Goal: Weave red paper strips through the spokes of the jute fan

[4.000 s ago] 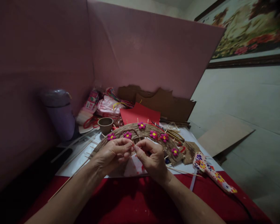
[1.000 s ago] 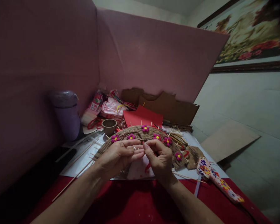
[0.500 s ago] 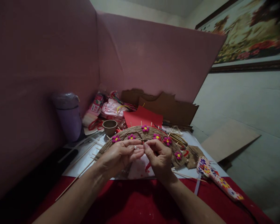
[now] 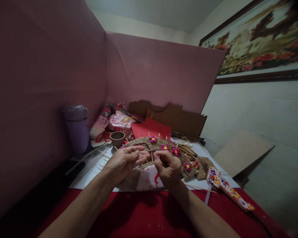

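Palm up, my left hand has its fingers stretched out and its thumb resting near them, with a small white bead at the thumb tip. My right hand is closed in a pinch just to the right; what sits between thumb and forefinger is too small to make out. Behind and below both hands lies an arched twine weaving on thin sticks, decorated with magenta flowers with yellow centres. A white cloth with red spots lies under the hands.
A brown cup and a purple tumbler stand at left. Red paper and torn cardboard are behind. Gold-handled scissors lie to the right, and a flower-patterned glue gun nearer the right edge.
My left hand has tilted and its fingers sit closer together, so the bead shows less. The right hand keeps its pinch. The whole view has shifted slightly.
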`<state>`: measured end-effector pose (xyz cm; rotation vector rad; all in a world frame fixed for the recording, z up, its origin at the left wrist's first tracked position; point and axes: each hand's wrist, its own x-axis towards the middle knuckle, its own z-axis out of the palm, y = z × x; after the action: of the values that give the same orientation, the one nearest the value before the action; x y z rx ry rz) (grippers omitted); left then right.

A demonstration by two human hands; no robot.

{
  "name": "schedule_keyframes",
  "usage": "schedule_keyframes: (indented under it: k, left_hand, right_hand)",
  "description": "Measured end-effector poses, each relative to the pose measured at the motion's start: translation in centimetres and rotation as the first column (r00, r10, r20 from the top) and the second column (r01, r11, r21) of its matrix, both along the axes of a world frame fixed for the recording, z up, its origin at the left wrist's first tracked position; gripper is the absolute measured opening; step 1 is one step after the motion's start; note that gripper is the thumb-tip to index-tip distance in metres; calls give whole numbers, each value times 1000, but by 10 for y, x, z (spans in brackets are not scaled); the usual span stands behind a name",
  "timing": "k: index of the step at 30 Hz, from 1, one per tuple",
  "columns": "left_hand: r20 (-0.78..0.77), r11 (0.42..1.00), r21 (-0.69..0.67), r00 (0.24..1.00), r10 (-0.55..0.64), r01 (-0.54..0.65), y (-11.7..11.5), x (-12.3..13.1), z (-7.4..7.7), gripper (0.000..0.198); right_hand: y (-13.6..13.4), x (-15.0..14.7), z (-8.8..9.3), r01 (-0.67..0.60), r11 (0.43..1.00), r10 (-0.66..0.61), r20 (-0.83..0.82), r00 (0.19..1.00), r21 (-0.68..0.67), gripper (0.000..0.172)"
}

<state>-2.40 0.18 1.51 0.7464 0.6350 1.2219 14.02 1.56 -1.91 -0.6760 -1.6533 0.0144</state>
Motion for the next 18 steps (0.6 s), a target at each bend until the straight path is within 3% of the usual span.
schedule_keyframes:
  k: [6,10,12,15,18]
  left_hand:
    - [40,988,1,987,157,-157,5,-7,5,19]
    - [-26,936,37,936,351,-350,11,-21,15,17]
    - [-141,882,121,872,469,-455,19,-30,23,14]
    - [-338,789,312,714,613,-530,39,-42,37,9]
    - [-441,770,354,631,639,-531,67,-49,44,9]
  right_hand:
    - [6,3,-4,20,997,-25,69,997,71,6]
    - [8,5,-6,41,993,-50,81,995,112,5]
    - [8,5,-5,51,993,-61,90,994,111,5]
    - [8,5,-4,65,993,-74,94,993,99,6]
    - [7,5,-3,63,993,-72,98,993,96,7]
